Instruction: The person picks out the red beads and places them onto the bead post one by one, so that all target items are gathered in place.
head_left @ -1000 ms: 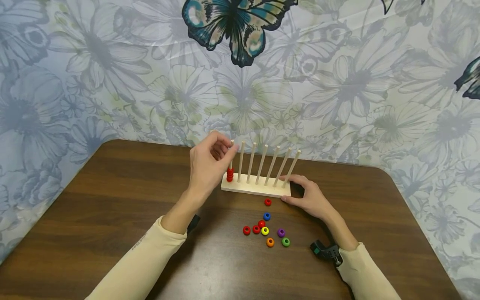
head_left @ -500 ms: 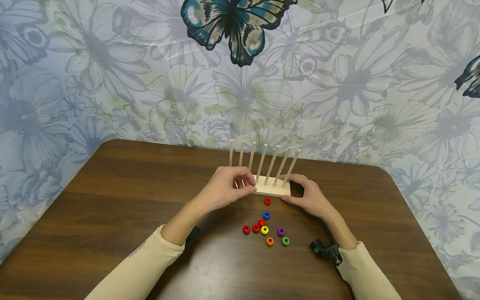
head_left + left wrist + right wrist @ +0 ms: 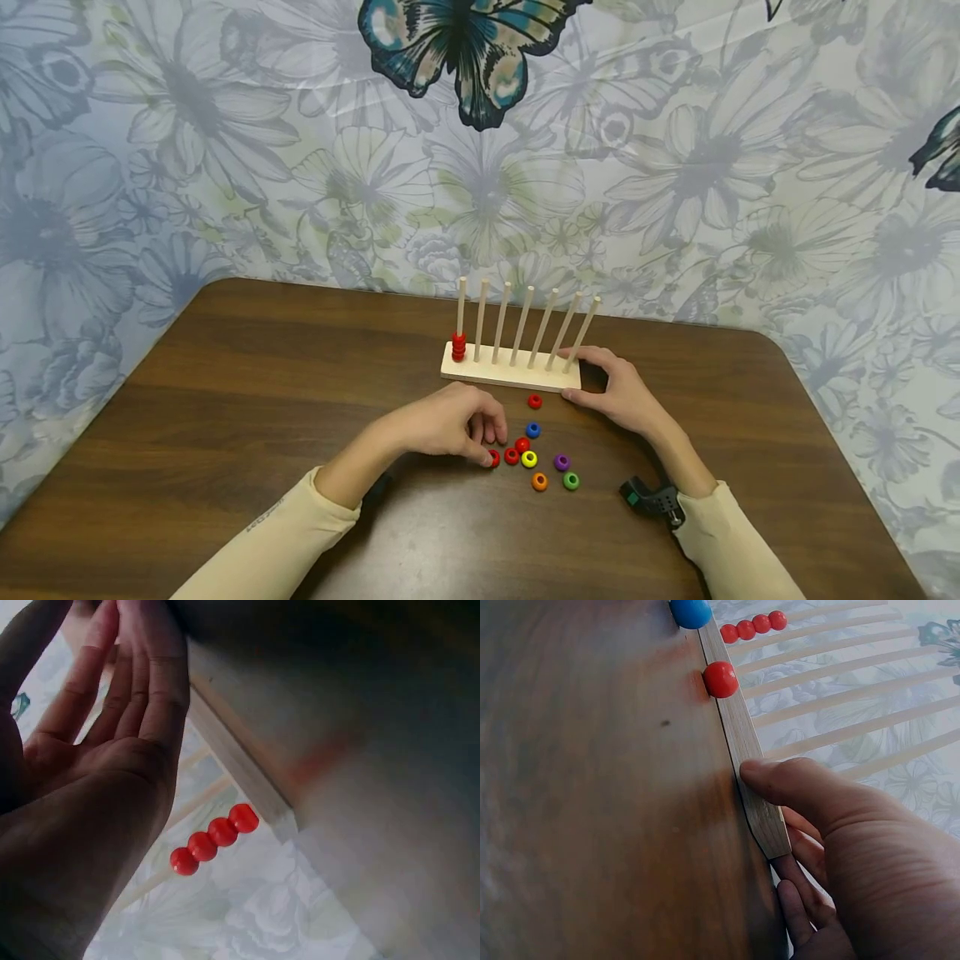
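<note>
A wooden peg stand stands toward the back of the table, with upright pegs in a row. Stacked on its leftmost peg are several red beads, seen from the side in the left wrist view. My right hand grips the stand's right end, thumb against the front edge and fingers round behind. In front of the stand, my left hand is low over the table, thumb and fingers apart around a loose red bead. The thumb tip partly covers that bead.
Beside that bead lie another red bead, a yellow bead and a blue bead. Orange, green and purple beads are nearer the front. One red bead sits close to the stand.
My left hand has come down from the leftmost peg, passing in front of the stand, to the loose red bead at the left. My right hand keeps its grip on the stand.
</note>
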`<state>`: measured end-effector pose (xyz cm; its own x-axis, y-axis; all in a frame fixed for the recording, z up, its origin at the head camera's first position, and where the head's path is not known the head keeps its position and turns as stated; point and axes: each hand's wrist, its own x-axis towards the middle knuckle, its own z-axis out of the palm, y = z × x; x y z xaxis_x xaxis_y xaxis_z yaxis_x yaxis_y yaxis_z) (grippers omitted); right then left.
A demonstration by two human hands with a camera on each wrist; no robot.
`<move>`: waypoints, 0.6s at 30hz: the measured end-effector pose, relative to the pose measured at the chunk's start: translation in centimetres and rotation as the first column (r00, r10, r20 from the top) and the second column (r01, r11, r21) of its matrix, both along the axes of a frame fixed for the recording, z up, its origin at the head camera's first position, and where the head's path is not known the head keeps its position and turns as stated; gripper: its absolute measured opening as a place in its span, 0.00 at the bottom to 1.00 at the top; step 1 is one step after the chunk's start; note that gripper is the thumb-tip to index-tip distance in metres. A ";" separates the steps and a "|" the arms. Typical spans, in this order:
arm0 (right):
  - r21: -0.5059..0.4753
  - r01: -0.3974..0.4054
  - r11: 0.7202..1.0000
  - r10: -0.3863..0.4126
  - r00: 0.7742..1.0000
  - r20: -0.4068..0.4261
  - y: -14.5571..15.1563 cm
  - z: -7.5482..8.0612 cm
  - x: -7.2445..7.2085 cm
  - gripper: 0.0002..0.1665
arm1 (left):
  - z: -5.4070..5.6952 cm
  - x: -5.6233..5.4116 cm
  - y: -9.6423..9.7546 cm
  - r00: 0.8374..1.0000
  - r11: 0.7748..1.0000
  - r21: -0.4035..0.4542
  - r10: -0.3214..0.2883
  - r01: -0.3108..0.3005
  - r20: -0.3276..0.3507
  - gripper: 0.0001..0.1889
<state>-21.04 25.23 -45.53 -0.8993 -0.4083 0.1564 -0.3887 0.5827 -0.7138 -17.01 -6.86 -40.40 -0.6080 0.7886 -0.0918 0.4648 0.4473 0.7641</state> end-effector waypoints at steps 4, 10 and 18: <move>0.001 -0.004 1.000 0.004 1.000 -0.001 -0.2 0.0 -0.2 0.33 | -0.2 0.2 0.1 1.000 1.000 0.003 -0.024 0.024 0.007 0.12; 0.003 -0.001 1.000 0.001 1.000 -0.007 -0.1 0.1 -0.2 0.33 | -0.4 0.3 0.4 0.999 1.000 -0.008 -0.021 0.021 -0.028 0.12; 0.011 0.010 1.000 -0.010 1.000 -0.004 0.0 -0.2 -0.1 0.33 | -0.6 0.2 0.7 0.999 1.000 -0.025 -0.004 0.003 -0.040 0.11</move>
